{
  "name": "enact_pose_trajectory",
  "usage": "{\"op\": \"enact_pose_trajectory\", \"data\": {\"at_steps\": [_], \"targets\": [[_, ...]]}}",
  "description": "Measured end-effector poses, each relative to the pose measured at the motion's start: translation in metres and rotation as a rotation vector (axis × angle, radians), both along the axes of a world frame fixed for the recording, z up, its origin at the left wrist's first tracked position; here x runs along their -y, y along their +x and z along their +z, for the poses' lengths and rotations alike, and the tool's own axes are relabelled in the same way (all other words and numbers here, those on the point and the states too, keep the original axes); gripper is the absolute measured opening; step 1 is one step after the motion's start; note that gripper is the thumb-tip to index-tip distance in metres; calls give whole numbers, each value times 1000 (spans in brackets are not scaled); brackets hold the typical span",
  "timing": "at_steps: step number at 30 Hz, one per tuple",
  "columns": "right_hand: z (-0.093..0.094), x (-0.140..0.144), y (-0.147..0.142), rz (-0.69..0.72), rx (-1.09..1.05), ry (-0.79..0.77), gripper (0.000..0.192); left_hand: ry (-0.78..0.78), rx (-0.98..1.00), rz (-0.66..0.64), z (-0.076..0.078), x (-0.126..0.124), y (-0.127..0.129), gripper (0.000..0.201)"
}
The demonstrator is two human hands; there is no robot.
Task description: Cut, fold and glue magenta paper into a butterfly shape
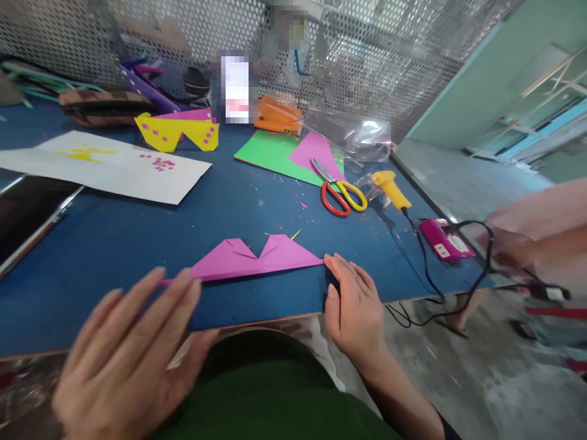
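A folded magenta paper shape [257, 258] with two pointed wings lies near the front edge of the blue table [137, 238]. My left hand [132, 354] hovers flat and blurred over the table's front edge, fingers spread, its fingertips at the paper's left tip. My right hand [355, 305] rests at the table edge, fingers together, touching the paper's right tip. Neither hand holds anything.
Red-and-yellow scissors [342, 192] lie on green and pink sheets [279, 156]. A yellow glue gun [391, 188] with a black cord, a magenta box [447, 239], a white sheet [114, 165], a yellow folded shape [177, 133] and a dark tablet [27, 214] lie around. Another person's arm [541, 235] is at right.
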State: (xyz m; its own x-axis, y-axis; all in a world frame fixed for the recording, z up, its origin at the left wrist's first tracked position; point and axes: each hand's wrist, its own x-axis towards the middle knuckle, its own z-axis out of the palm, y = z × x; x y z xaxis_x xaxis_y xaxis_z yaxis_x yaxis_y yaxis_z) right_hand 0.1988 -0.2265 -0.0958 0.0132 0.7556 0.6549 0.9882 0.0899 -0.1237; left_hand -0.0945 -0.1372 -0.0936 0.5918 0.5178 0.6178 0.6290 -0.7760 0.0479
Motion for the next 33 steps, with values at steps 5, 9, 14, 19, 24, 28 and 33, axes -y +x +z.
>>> {"op": "enact_pose_trajectory", "data": {"at_steps": [5,9,14,19,24,28,33], "targets": [[0,-1,0,-8,-1,3,46,40,-163,-234,17,-3,51,64],[3,3,-1,-10,-11,-31,45,16,-231,-224,22,-5,67,62],[21,2,-15,-32,32,-27,45,29,-207,-210,22,-4,68,53],[30,-18,-43,305,6,-68,45,17,-179,-227,20,-6,67,50],[23,-28,-54,269,-6,-68,42,18,-196,-257,18,-10,64,56],[24,-23,-47,243,-9,-113,42,20,-172,-274,14,-13,63,57],[25,-14,-28,176,-24,-140,40,-18,-175,-274,10,-13,63,63]]}}
